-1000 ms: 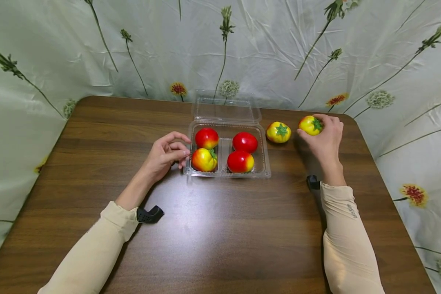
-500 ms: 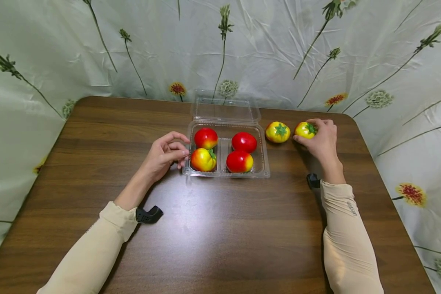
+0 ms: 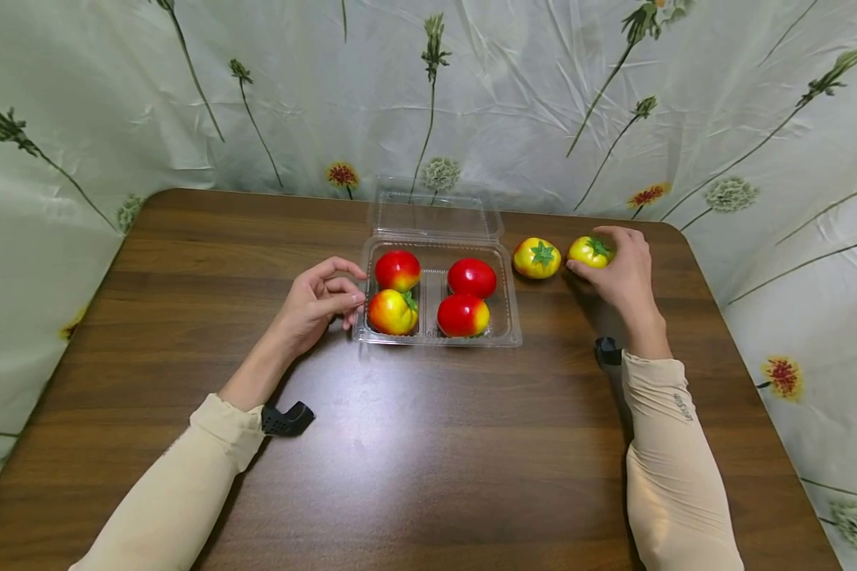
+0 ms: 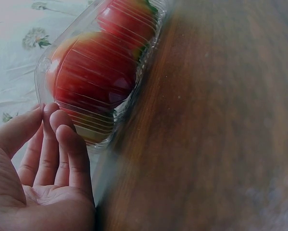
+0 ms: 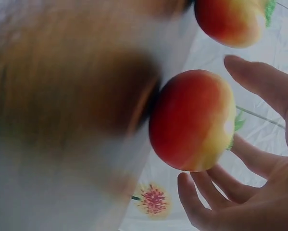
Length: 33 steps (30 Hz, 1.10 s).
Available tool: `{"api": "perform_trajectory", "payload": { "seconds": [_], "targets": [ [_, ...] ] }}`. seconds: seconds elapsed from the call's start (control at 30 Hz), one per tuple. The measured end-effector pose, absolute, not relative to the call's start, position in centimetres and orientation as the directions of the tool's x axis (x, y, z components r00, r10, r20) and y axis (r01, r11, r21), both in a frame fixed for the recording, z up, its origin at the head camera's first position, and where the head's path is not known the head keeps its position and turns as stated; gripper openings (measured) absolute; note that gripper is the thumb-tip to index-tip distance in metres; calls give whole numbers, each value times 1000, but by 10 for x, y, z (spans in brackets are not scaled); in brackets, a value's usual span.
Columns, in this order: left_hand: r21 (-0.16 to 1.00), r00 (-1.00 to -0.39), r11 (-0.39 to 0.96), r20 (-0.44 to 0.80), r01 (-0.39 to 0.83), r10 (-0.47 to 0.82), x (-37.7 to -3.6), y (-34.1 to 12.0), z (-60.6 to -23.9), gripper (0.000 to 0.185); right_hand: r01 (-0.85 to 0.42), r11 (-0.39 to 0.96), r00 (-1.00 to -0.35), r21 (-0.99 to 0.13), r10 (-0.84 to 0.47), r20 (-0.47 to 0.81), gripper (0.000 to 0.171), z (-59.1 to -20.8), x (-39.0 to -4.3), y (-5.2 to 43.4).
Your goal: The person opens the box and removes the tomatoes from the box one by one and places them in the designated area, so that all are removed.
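The right hand point(image 3: 617, 270) curls its fingers round a yellow tomato point(image 3: 589, 251) resting on the worktop point(image 3: 428, 444) near the far right corner, just beside a second yellow tomato point(image 3: 536, 258). The left hand point(image 3: 314, 301) (fingers relaxed, holding nothing) touches the left wall of the clear container point(image 3: 437, 337), which holds 4 red tomatoes point(image 3: 471, 277) near the far edge.

Wooden table point(image 3: 414, 444), floral cloth backdrop point(image 3: 114, 103)
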<state>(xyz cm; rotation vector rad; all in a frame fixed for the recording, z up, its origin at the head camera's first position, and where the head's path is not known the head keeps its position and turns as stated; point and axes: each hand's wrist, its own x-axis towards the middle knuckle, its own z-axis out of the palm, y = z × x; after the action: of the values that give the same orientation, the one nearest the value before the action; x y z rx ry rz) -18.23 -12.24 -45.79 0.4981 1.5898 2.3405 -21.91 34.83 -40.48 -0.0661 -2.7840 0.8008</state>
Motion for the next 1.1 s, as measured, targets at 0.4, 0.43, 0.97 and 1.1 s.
{"api": "perform_trajectory", "payload": {
  "seconds": [0.4,0.43,0.97,1.1],
  "targets": [
    [927,-903,-373,134,-30,408,-182,-123,-457,26,-123,832,-920,-540,108,376,51,-395,-219,339],
    [928,-903,-373,134,-30,408,-182,-123,-457,26,-125,831,-918,-542,110,380,50,-395,-218,338],
    [929,-903,-370,132,-32,410,-181,-123,-456,27,-205,815,-919,-542,30,393,44,-398,-214,313],
    [931,-903,-364,133,-28,408,-181,-123,-456,27,-250,806,-911,-537,-8,413,42,-398,-212,303]
  ]
}}
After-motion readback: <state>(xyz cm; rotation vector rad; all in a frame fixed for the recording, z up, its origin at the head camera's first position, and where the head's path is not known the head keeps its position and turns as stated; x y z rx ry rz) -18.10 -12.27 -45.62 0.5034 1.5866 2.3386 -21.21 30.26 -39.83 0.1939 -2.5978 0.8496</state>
